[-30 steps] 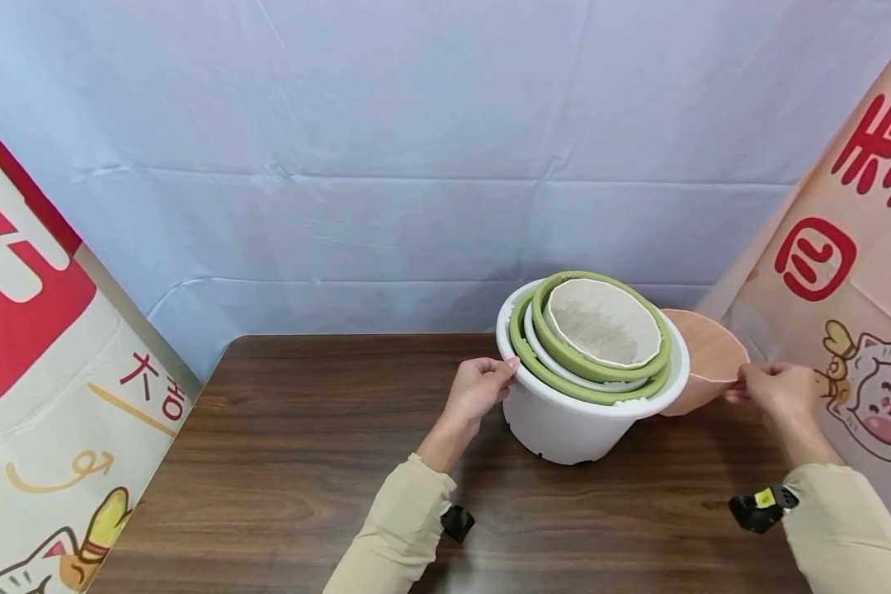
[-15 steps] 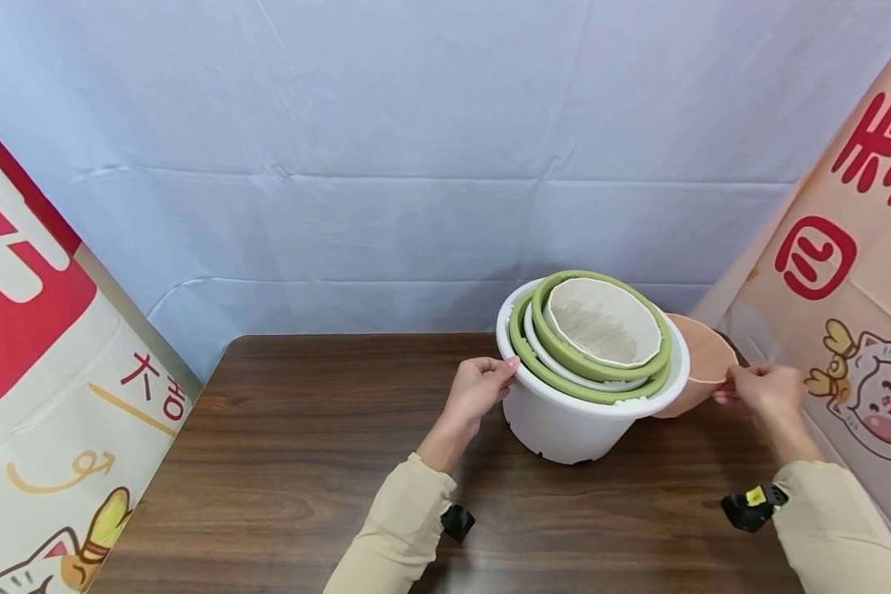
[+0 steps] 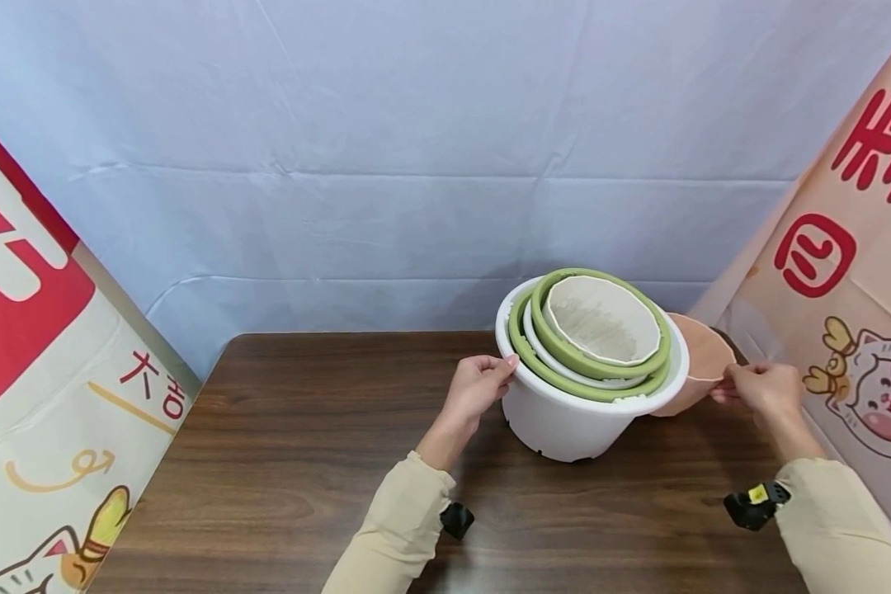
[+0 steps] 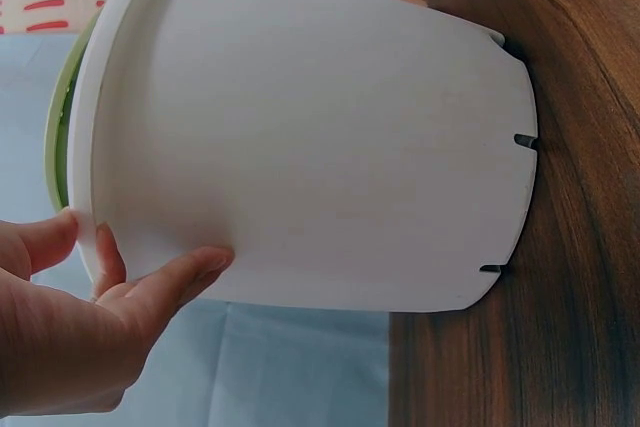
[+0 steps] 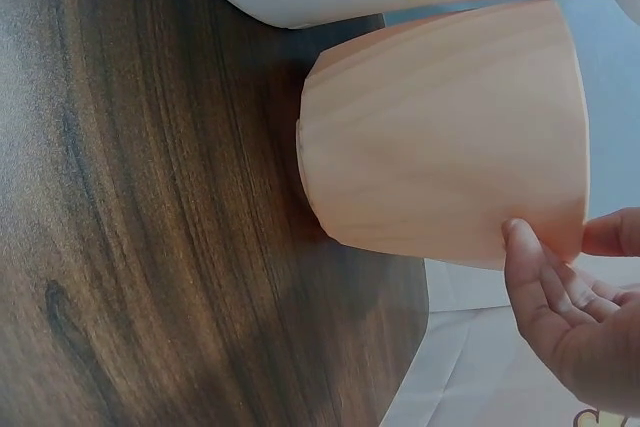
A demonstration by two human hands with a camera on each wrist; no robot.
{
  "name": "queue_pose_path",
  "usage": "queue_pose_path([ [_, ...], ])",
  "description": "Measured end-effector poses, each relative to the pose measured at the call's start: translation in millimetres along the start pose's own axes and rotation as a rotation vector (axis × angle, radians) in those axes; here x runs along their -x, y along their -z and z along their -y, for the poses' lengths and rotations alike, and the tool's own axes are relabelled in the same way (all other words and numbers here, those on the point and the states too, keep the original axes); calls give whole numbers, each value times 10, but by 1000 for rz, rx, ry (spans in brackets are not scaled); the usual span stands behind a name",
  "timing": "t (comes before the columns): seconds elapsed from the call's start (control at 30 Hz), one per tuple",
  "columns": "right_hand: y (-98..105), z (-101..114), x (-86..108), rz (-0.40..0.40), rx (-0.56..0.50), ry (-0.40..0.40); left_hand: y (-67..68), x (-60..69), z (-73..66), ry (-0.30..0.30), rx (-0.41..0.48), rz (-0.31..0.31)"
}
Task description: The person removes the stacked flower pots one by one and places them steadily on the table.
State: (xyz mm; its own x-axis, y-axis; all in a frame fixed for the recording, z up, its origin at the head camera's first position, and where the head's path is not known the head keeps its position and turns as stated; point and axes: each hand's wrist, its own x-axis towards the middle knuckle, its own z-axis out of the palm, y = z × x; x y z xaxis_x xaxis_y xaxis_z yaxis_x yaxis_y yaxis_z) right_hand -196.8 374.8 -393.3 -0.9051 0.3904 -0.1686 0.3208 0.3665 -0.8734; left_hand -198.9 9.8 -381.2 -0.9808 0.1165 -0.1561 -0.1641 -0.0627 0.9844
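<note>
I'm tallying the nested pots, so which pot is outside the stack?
The peach pot, pinched at its rim by the right hand: it's beside the large white pot, which holds the others nested inside.

Free tabletop [image 3: 304, 437] leftward, white pot [image 3: 564, 425] blocking right

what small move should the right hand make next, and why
Probably loosen the right hand from the peach pot: it pinches only the rim, and that pot appears to stand upright on the table, close beside the big white pot, whose rim the left hand pinches.
</note>
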Motion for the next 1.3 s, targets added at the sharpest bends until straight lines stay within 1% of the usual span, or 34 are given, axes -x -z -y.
queue_pose_path([
  [0.07, 1, 3, -3, 14, -14, 5, -1, -1, 1, 3, 2, -2],
  [0.3, -1, 8, -27, 74, -1, 13, -4, -2, 1, 4, 3, 1],
  [0.5, -10, 31, -58, 175, -14, 79, -3, -2, 1, -3, 6, -1],
  [0.57, -8, 37, -65, 199, -10, 86, -4, -5, 5, -2, 2, 1],
  [0.83, -3, 45, -97, 255, 20, 97, -5, -5, 8, 0, 0, -1],
  [1.03, -28, 44, -115, 264, 71, 111, -2, -8, 16, -2, -1, 2],
  [1.3, -78, 71, -134, 310, 34, 139, 2, -3, 8, -3, -7, 7],
])
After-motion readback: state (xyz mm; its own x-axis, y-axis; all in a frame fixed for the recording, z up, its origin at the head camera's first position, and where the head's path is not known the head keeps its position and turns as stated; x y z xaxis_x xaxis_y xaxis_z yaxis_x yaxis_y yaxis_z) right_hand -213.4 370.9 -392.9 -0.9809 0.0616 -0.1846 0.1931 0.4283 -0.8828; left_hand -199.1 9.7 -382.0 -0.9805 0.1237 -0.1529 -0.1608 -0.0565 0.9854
